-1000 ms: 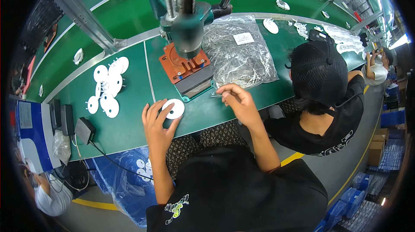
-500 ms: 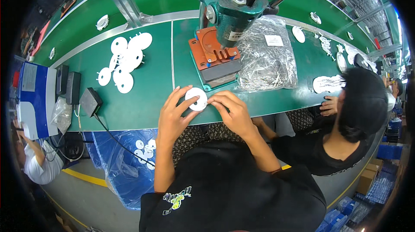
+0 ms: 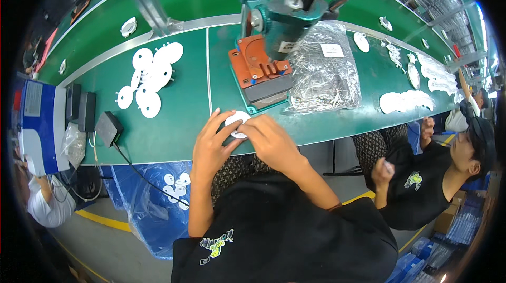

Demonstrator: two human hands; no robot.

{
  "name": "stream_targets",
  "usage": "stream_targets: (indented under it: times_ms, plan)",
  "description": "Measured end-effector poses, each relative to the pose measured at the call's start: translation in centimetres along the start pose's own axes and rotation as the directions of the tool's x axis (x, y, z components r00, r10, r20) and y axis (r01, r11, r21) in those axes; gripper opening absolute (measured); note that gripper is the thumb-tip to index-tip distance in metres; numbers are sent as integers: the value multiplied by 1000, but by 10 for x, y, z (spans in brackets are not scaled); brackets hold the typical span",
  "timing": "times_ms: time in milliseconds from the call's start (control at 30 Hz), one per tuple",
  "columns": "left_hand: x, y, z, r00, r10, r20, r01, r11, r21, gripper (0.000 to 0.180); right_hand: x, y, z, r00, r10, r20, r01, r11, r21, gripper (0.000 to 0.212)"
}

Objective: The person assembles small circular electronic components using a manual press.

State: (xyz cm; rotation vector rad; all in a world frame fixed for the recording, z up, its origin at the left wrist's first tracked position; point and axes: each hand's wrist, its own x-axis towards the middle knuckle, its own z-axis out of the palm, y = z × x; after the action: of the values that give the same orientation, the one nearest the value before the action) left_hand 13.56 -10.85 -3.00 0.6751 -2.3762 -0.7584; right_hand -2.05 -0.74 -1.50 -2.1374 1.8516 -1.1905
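Observation:
Near the table's front edge, a round white plastic disc (image 3: 238, 118) is held between my hands. My left hand (image 3: 212, 140) grips it from the left, its fingers around the rim. From the right, my right hand (image 3: 268, 138) reaches over the disc with fingertips bent together on its face. Those fingertips cover part of the disc, and whatever they pinch is hidden. Just beyond the disc stands a green hand press (image 3: 287, 24) with an orange fixture (image 3: 255, 64) on its base.
Similar white discs (image 3: 153, 80) lie piled at the left. A clear bag of thin metal pins (image 3: 327, 72) rests right of the press. Black adapters (image 3: 87, 111) and a blue-white box (image 3: 42, 125) stand far left. A co-worker (image 3: 427, 177) sits at the right, beside more white parts (image 3: 406, 102).
My right hand has moved left from the disc's right edge onto its face. My left hand keeps its hold. The co-worker at the right has leaned back from the table and turned.

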Motion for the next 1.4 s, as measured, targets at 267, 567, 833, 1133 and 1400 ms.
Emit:
stream_targets:
  times_ms: [267, 567, 833, 1133, 1400]
  plan:
    - [0, 0, -12, 997, -47, 67, 56, 990, -130, 48, 22, -16, 7, 989, -111, 94, 123, 984, -130, 28]
    - [8, 1, -23, 992, -98, 84, 110, 982, -156, 41, 0, 2, -6, 969, 162, -185, -120, 968, 219, 36]
    - [65, 62, 7, 934, 43, -354, -92, 988, -123, 20, -21, 40, -14, 792, 479, -377, -397, 875, 277, 69]
    - [24, 33, 23, 904, 25, -426, -25, 1000, 4, 31, -13, 42, -4, 865, 388, -319, -363, 922, 136, 84]
    - [6, 27, 29, 976, 196, -94, -180, 971, 160, 15, -28, 36, 0, 800, 400, -447, -366, 916, 165, 62]
